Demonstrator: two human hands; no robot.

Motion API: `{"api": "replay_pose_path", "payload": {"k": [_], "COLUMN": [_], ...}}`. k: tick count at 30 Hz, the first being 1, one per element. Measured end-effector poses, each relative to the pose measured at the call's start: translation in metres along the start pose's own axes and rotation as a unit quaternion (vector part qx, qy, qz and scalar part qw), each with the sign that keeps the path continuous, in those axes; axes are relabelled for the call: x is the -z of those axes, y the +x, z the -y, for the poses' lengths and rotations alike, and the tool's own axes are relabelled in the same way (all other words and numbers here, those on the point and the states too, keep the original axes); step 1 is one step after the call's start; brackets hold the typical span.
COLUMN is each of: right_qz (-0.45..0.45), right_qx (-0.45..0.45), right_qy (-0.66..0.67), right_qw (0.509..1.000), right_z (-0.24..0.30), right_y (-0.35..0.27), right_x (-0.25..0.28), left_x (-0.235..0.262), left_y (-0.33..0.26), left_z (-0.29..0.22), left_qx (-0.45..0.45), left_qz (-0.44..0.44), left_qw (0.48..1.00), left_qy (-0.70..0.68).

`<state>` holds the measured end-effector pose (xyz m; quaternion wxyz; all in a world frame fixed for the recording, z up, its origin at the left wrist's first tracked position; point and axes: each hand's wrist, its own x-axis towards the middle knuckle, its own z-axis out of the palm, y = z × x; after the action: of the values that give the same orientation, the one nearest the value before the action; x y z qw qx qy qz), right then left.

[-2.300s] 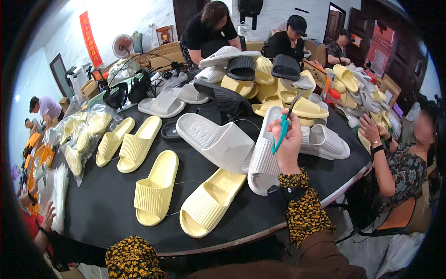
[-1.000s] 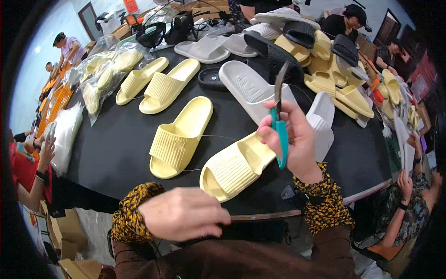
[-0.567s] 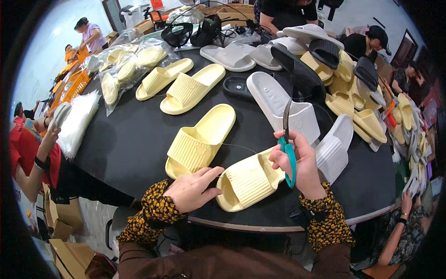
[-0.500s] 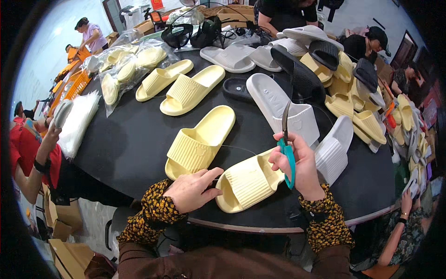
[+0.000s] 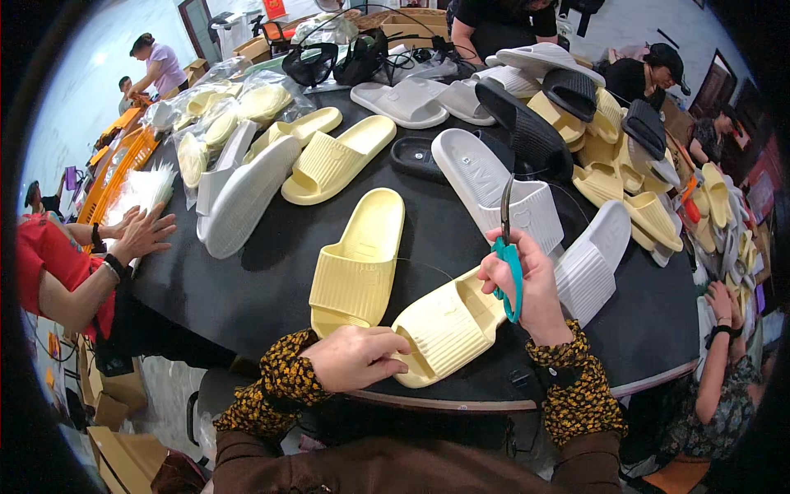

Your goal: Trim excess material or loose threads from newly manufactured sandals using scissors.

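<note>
The right-hand yellow slipper (image 5: 448, 336) lies sole down near the table's front edge, its toe between my two hands' positions and its heel end beside my right hand. My left hand (image 5: 354, 359) is at its toe, fingers curled, the fingertips at the rim; whether they pinch anything I cannot tell. My right hand (image 5: 527, 284) grasps the teal-handled scissors (image 5: 510, 280) by the handles, the dark blades pointing away from me, above the slipper's heel end.

The left-hand yellow slipper (image 5: 359, 255) lies just beyond my left hand, its toe end partly hidden by it. A thin thread (image 5: 424, 262) spans the gap between both yellow slippers.

Farther out, a grey slipper (image 5: 594, 262) lies right of my right hand, and another grey slipper (image 5: 494, 185) lies beyond the scissors. A grey pair (image 5: 251, 198) stands on edge, well apart from my left hand. All rest on the black table (image 5: 239, 296).
</note>
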<state>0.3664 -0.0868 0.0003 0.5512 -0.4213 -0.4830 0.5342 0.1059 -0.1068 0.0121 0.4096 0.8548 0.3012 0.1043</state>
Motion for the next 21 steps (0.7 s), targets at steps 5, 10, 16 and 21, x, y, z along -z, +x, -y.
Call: {"api": "replay_pose_path", "payload": {"k": [5,10,16,21], "right_qz": [0.004,-0.024,-0.024,-0.001], "right_qx": [-0.005,-0.007,-0.010,-0.010], "right_qy": [-0.011,-0.016,-0.024,0.003], "right_qw": [1.000,1.000,0.999,1.000], "right_z": [0.000,-0.003,-0.004,-0.007], "right_y": [0.001,0.001,0.000,-0.001], "right_x": [0.001,-0.003,-0.006,0.001], "left_x": [-0.004,-0.010,-0.008,-0.010], "left_y": [-0.002,-0.003,-0.009,-0.009], "left_z": [0.003,0.009,0.005,0.005], "left_qx": [-0.015,-0.038,-0.028,-0.029], "left_qz": [-0.021,-0.050,-0.055,-0.066], "left_qw": [1.000,0.998,0.997,0.997], "left_qy": [-0.003,-0.021,-0.037,-0.022]}}
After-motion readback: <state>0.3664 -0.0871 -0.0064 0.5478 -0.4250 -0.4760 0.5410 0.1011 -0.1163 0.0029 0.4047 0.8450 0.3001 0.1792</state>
